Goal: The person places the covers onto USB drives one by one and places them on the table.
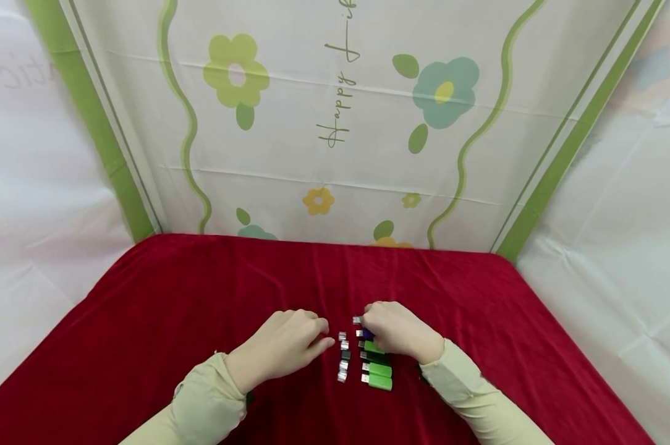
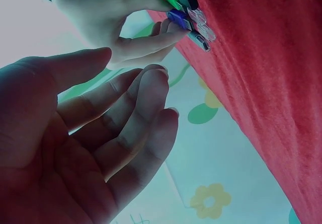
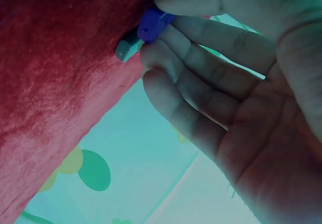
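Two columns of small parts lie on the red cloth. USB sticks form the right column: green ones (image 1: pixel 380 382), a black one (image 1: pixel 375 357), a purple USB stick (image 1: pixel 366 334) and a grey one (image 3: pixel 129 49) at the far end. Their metal plugs point left. Beside them runs a column of clear, silvery caps (image 1: pixel 342 366) with one dark cap (image 1: pixel 345 355). My right hand (image 1: pixel 398 329) pinches the purple stick between thumb and fingertips, close over the cloth. Left of the caps hovers my left hand (image 1: pixel 287 343), fingers loosely bent, holding nothing.
The red cloth (image 1: pixel 201 290) covers the table up to its back edge. Behind it stands a white fabric wall (image 1: pixel 290 148) printed with flowers, with further fabric walls at left and right. A small dark object (image 1: pixel 250 397) shows beside the left sleeve.
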The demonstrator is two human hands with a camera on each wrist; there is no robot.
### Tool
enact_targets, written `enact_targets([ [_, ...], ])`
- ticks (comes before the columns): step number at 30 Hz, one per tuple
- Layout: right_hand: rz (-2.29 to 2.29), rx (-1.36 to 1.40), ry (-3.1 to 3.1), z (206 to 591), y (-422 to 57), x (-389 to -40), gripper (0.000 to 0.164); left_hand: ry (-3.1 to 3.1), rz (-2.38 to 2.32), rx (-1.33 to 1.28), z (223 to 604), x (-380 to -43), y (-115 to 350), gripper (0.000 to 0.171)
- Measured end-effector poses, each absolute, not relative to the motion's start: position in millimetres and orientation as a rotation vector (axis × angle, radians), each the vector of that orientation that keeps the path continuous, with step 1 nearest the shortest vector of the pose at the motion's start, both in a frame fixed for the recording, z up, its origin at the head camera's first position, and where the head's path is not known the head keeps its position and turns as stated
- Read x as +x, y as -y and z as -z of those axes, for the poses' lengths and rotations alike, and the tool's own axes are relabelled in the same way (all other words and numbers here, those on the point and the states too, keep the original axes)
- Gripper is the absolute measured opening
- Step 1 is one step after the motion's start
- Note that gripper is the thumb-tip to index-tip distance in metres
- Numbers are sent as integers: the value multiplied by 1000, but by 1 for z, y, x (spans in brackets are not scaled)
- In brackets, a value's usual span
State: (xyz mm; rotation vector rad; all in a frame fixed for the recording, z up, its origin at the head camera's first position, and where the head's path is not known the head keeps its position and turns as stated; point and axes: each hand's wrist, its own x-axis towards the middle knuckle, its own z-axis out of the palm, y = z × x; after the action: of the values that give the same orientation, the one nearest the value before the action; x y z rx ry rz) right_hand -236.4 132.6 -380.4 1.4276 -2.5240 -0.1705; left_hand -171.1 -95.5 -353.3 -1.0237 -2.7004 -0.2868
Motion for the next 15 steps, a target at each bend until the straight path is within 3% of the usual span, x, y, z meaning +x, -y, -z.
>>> enact_targets([
  [15, 92, 1421, 2513, 376, -133, -235, 28, 2712, 282, -1019, 352, -171, 94, 17],
])
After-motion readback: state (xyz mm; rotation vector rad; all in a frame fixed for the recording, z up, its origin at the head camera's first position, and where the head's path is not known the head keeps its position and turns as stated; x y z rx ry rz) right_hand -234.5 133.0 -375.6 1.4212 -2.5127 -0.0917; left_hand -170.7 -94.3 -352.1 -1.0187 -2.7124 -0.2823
